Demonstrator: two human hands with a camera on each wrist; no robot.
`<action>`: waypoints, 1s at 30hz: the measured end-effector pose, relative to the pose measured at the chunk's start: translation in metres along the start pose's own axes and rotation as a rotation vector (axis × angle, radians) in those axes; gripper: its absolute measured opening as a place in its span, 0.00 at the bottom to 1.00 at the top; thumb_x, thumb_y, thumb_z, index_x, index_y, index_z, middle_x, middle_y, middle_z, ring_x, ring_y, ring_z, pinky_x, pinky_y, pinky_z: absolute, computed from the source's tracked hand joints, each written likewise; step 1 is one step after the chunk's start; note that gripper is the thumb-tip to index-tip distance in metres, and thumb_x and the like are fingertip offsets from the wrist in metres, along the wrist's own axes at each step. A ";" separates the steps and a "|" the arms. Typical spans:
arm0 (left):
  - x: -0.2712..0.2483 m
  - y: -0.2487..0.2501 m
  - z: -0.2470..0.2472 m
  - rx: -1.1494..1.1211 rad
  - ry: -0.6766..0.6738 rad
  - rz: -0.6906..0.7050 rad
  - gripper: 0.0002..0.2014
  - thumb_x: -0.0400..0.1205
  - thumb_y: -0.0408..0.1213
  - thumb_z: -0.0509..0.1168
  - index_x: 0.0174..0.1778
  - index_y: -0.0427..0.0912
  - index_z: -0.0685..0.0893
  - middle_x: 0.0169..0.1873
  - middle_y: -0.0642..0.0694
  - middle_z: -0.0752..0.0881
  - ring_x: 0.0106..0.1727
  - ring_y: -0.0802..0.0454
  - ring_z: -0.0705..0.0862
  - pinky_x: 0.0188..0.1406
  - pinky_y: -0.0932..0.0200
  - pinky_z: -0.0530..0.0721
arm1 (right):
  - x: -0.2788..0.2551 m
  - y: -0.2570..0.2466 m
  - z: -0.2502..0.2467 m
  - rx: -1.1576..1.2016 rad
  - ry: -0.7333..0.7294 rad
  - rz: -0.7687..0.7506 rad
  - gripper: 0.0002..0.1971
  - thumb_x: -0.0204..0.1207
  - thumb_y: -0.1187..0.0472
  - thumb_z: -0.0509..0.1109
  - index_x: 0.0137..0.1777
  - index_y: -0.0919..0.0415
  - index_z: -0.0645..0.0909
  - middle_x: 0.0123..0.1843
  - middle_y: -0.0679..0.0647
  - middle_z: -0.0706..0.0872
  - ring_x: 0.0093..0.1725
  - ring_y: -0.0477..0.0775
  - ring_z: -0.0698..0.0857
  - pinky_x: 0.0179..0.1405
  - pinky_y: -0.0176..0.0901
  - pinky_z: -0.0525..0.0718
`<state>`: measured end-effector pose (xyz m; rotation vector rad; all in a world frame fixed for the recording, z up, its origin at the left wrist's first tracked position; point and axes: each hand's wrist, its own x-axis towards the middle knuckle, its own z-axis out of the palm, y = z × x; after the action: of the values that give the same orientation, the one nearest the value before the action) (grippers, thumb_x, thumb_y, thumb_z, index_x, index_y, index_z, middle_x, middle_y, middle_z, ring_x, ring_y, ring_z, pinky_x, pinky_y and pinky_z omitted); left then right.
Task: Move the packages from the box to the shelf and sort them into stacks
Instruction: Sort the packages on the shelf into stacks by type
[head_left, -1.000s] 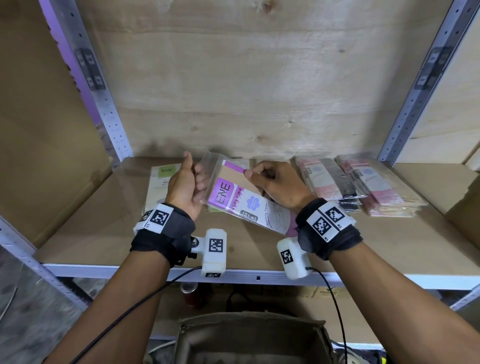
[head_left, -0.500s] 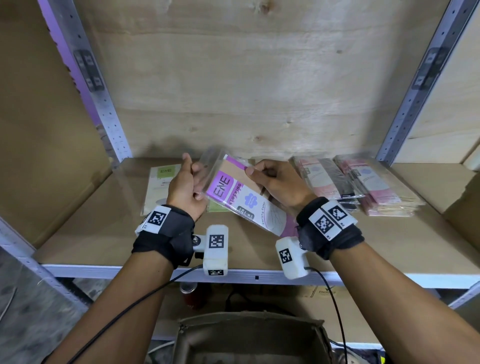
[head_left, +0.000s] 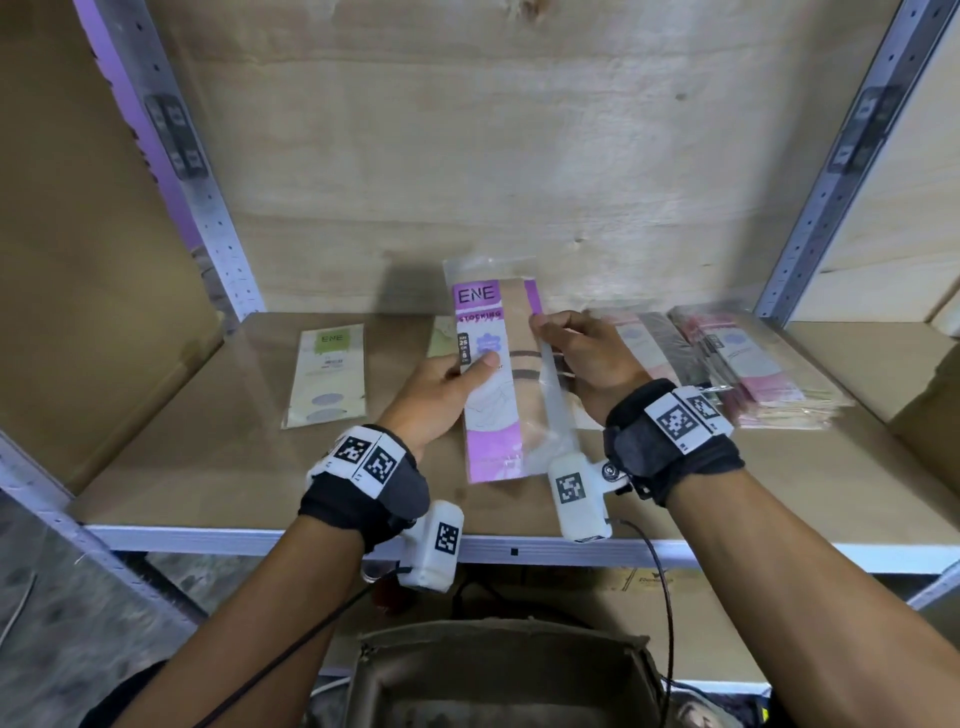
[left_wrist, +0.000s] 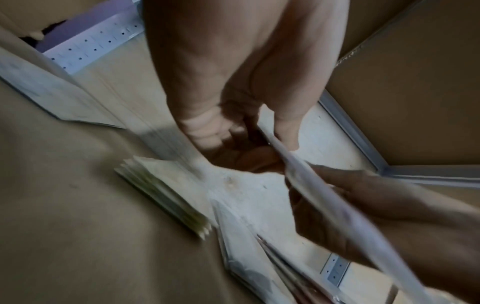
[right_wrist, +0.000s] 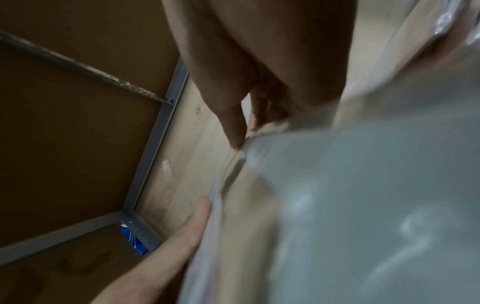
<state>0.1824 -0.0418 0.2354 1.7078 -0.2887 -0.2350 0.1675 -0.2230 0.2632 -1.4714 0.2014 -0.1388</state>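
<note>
A purple ENE stocking package (head_left: 491, 374) in clear plastic stands upright above the middle of the shelf (head_left: 218, 467), its front facing me. My left hand (head_left: 447, 384) grips its left edge, thumb across the front. My right hand (head_left: 582, 358) pinches its right edge near the top. In the left wrist view the package (left_wrist: 324, 197) shows edge-on between both hands. It is a blurred pale sheet (right_wrist: 363, 205) in the right wrist view. A green package (head_left: 327, 374) lies flat at the left. Pink package stacks (head_left: 748, 374) lie at the right.
A pale green stack (head_left: 441, 338) is half hidden behind the held package. The box (head_left: 498, 675) sits open below the shelf's front edge. Metal uprights (head_left: 182, 171) stand at both sides, with a plywood back wall behind. Cardboard panels flank the shelf.
Both hands have turned the purple package from a leftward slant to upright and raised it a little; my left thumb now lies across its front.
</note>
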 end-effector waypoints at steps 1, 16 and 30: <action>0.000 0.000 -0.001 -0.017 0.026 0.015 0.10 0.84 0.51 0.66 0.51 0.52 0.89 0.44 0.60 0.93 0.46 0.65 0.91 0.39 0.72 0.85 | 0.000 0.002 -0.002 -0.034 -0.044 0.024 0.06 0.79 0.58 0.74 0.45 0.59 0.81 0.49 0.58 0.88 0.44 0.57 0.86 0.45 0.47 0.85; -0.001 -0.006 -0.016 0.006 -0.119 -0.162 0.23 0.79 0.27 0.73 0.71 0.35 0.79 0.59 0.37 0.89 0.47 0.49 0.90 0.41 0.63 0.91 | -0.003 0.022 -0.015 -0.258 -0.117 0.187 0.26 0.69 0.76 0.78 0.67 0.71 0.78 0.64 0.71 0.87 0.63 0.68 0.87 0.70 0.66 0.80; 0.036 -0.011 0.010 0.013 0.087 -0.039 0.22 0.75 0.25 0.76 0.66 0.36 0.85 0.43 0.42 0.92 0.35 0.55 0.89 0.36 0.68 0.87 | 0.012 0.013 -0.031 -0.655 0.206 -0.010 0.28 0.66 0.57 0.85 0.65 0.61 0.81 0.52 0.56 0.86 0.55 0.59 0.88 0.57 0.56 0.89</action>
<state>0.2138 -0.0609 0.2236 1.7323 -0.1931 -0.1876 0.1716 -0.2544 0.2471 -2.1107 0.4355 -0.2487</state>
